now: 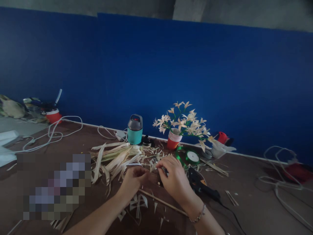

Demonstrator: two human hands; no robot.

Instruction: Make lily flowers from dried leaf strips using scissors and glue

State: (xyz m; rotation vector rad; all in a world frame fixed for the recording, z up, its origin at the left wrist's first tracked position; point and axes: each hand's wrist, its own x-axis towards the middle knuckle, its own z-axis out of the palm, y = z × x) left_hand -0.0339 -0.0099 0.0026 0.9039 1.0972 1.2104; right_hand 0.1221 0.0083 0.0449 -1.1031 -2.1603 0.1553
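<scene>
My left hand (134,179) is closed, thumb and fingers pinched together low over the table; what they hold, if anything, is too small to make out. Close beside it, my right hand (174,178) curls with its fingertips pinched, a bracelet on the wrist. A pale husk piece (153,166) shows at its fingertips, though whether it is gripped I cannot tell. Behind my left hand spreads a pile of dried husk strips (122,158). A thin stick (162,201) lies below both hands among cut husk scraps (139,203).
Pale husk flowers (181,123) on green stems stand in stacked red cups (174,139). Nearby are a green ribbon spool (192,156), a black glue gun (204,186) with a cord, and a teal container (135,135). White cables (52,133) trail at left. A blurred patch covers the lower left.
</scene>
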